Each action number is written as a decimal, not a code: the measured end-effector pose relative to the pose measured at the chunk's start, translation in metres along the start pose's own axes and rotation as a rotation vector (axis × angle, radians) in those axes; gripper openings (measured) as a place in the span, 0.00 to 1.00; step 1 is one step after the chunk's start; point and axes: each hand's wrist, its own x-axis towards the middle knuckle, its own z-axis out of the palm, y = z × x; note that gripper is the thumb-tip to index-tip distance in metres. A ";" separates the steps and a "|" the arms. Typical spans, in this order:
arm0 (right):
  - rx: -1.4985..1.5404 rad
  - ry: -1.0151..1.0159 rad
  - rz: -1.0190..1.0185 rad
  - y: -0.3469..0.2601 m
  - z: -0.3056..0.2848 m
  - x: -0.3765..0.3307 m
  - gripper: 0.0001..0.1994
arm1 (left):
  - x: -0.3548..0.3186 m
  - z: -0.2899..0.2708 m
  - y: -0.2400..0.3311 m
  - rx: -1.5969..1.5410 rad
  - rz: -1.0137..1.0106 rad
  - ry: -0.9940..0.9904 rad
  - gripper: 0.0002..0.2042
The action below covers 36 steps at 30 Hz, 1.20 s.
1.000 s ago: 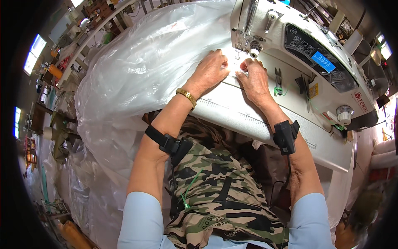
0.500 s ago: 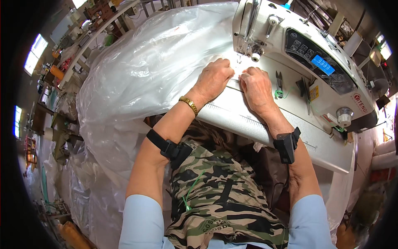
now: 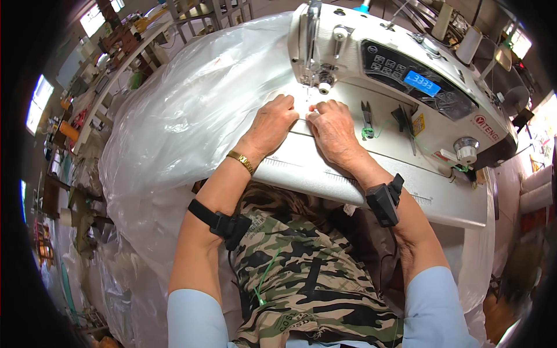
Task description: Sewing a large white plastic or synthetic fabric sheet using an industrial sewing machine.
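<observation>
White and smooth, one sewing table (image 3: 301, 156) sits in the middle of the head view. One white sewing machine (image 3: 389, 87) stands on it. One big, clear plastic sheet (image 3: 185, 110) lies left of the machine and hangs down low; I cannot tell if it is a bag, or its long way. One pair of snips (image 3: 366, 119) points its tips away from the person. Two hands: the left hand (image 3: 270, 124) is at the sheet's right side, the right hand (image 3: 333, 130) just beside it. Both curl their fingers; I cannot tell what they pinch.
</observation>
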 end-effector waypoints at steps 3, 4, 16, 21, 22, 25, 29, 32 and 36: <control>0.011 -0.026 0.013 0.000 -0.002 -0.002 0.09 | 0.001 0.000 0.001 -0.008 -0.008 0.003 0.02; 0.005 -0.043 0.025 -0.001 -0.003 -0.002 0.09 | 0.002 0.002 0.001 -0.013 0.001 0.018 0.02; -0.112 -0.114 0.044 -0.005 -0.001 -0.002 0.13 | 0.005 0.011 -0.009 -0.045 -0.016 0.035 0.02; -0.141 -0.174 0.046 -0.004 -0.003 0.000 0.13 | 0.009 0.019 -0.016 -0.077 -0.012 0.058 0.01; -0.137 -0.151 0.052 -0.001 -0.001 -0.001 0.13 | 0.009 0.019 -0.015 -0.079 -0.025 0.053 0.01; -0.137 -0.192 0.069 -0.001 -0.002 0.003 0.12 | 0.011 0.015 -0.013 -0.066 -0.060 0.013 0.03; -0.084 -0.153 0.072 0.004 0.003 0.003 0.12 | 0.012 0.015 -0.015 -0.046 -0.041 -0.010 0.05; -0.077 -0.154 0.051 0.003 0.000 0.005 0.11 | 0.011 0.015 -0.017 0.004 -0.046 -0.010 0.05; -0.083 -0.158 0.052 0.010 -0.003 0.005 0.09 | 0.018 0.016 -0.013 0.011 -0.031 -0.032 0.05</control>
